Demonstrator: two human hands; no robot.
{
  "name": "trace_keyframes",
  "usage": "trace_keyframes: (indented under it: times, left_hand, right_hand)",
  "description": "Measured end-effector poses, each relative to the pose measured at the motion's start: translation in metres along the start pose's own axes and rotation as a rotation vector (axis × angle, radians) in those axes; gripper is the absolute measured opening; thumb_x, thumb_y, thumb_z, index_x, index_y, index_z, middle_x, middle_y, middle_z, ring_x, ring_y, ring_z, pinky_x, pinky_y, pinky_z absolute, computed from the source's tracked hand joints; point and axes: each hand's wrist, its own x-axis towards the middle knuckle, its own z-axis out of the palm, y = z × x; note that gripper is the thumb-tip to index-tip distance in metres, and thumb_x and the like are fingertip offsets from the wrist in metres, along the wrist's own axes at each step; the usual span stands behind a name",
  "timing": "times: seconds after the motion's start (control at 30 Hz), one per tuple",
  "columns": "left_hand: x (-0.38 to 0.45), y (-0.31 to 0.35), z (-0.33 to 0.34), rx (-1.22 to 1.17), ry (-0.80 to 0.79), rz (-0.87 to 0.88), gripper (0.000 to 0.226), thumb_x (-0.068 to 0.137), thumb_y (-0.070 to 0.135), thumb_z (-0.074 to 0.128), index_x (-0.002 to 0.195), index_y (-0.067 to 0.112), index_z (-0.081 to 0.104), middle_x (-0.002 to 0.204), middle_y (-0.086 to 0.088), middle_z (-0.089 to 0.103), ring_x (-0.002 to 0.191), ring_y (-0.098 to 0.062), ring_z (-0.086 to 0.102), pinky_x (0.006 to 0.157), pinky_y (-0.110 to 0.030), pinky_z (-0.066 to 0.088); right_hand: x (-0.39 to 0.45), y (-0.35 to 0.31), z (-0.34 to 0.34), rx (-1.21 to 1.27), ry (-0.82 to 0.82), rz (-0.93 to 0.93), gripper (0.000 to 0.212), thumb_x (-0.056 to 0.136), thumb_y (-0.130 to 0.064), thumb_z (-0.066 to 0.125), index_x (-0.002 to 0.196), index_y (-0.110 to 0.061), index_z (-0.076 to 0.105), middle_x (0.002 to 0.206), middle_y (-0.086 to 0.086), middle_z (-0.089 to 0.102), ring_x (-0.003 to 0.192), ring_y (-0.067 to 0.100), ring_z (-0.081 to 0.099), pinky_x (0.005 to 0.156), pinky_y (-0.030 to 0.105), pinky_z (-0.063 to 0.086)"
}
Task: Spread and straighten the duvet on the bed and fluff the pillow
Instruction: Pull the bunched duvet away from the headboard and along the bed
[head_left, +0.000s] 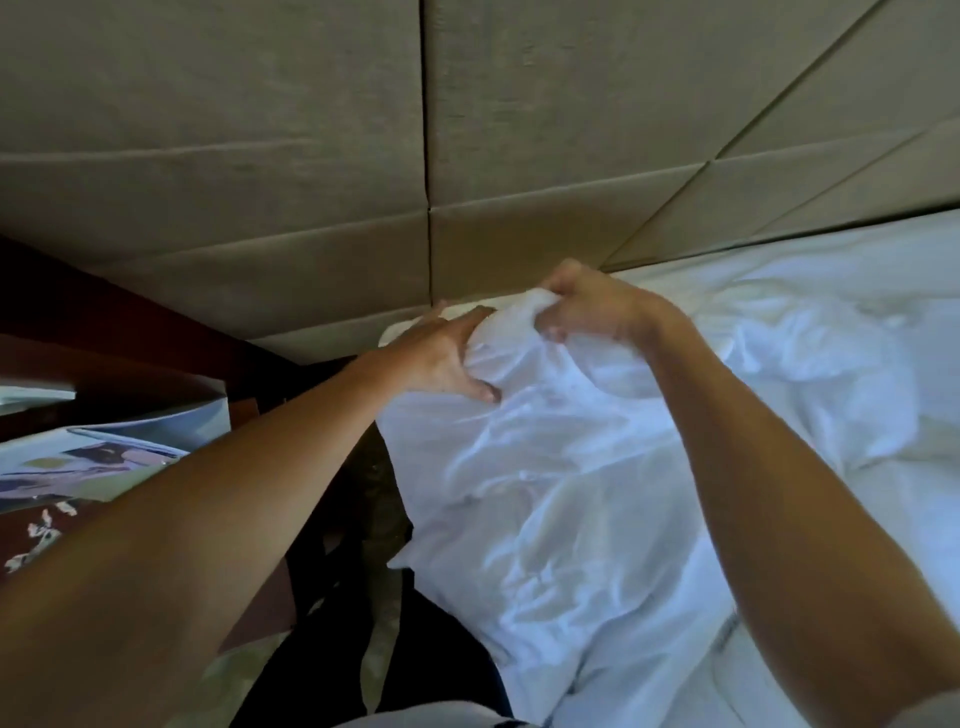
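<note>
A white pillow (540, 499) lies lengthwise along the left edge of the bed, its case creased. My left hand (441, 358) clasps its far left corner, thumb pressed into the fabric. My right hand (587, 306) is fisted on a bunch of the case at the far end, close to the headboard. A rumpled white duvet (810, 364) lies heaped to the right of the pillow. The white bed sheet (904, 509) shows beyond it on the right.
A padded beige headboard (311, 171) fills the upper view. A dark wooden nightstand (119, 353) stands to the left with printed papers (93, 457) on it. A narrow gap of dark floor (358, 499) runs between nightstand and bed.
</note>
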Motion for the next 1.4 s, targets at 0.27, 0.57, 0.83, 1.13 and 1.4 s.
trace_keyframes:
  times: [0.27,0.57,0.83,1.13,1.4]
  left_hand:
    - [-0.051,-0.013,-0.033,0.236,0.038,-0.052,0.059,0.067,0.043,0.085,0.114,0.013,0.064,0.103,-0.009,0.071,0.095,-0.029,0.066,0.076,-0.032,0.053]
    - [-0.112,-0.01,-0.139,0.54,0.159,-0.306,0.048,0.079,0.045,0.077,0.095,0.006,0.055,0.099,-0.016,0.062,0.082,-0.032,0.058,0.073,-0.037,0.044]
    - [-0.071,-0.004,-0.084,0.62,0.337,-0.221,0.049,0.089,0.011,0.056,0.135,0.007,0.039,0.133,-0.026,0.044,0.119,-0.046,0.049,0.096,-0.049,0.041]
    - [0.021,0.122,-0.021,0.575,0.133,0.136,0.053,0.086,0.035,0.061,0.131,0.016,0.042,0.127,-0.013,0.049,0.117,-0.036,0.05,0.087,-0.042,0.04]
    - [0.124,0.263,0.089,0.802,0.049,0.591,0.094,0.079,0.051,0.067,0.151,0.027,0.012,0.155,-0.009,0.017,0.142,-0.032,0.02,0.113,-0.051,0.022]
  right_hand:
    - [-0.024,0.005,0.03,-0.385,0.053,0.266,0.06,0.07,-0.05,0.066,0.124,-0.026,0.057,0.114,0.0,0.064,0.107,0.028,0.061,0.09,0.042,0.049]
    - [-0.007,-0.086,0.044,-0.506,0.684,0.154,0.034,0.084,-0.027,0.057,0.116,-0.017,0.065,0.116,0.016,0.065,0.109,0.039,0.06,0.092,0.044,0.047]
    - [0.012,-0.004,0.03,-0.495,0.563,0.348,0.065,0.08,-0.046,0.072,0.135,-0.022,0.049,0.141,0.011,0.047,0.134,0.028,0.042,0.111,0.045,0.027]
    - [-0.086,0.133,0.005,-0.462,0.627,0.549,0.082,0.076,-0.027,0.075,0.145,-0.028,0.03,0.146,0.004,0.033,0.135,0.027,0.034,0.107,0.055,0.03]
    - [-0.154,0.276,-0.013,0.069,0.688,0.992,0.117,0.064,-0.051,0.082,0.152,-0.043,0.006,0.151,0.015,0.022,0.14,0.041,0.026,0.11,0.057,0.03]
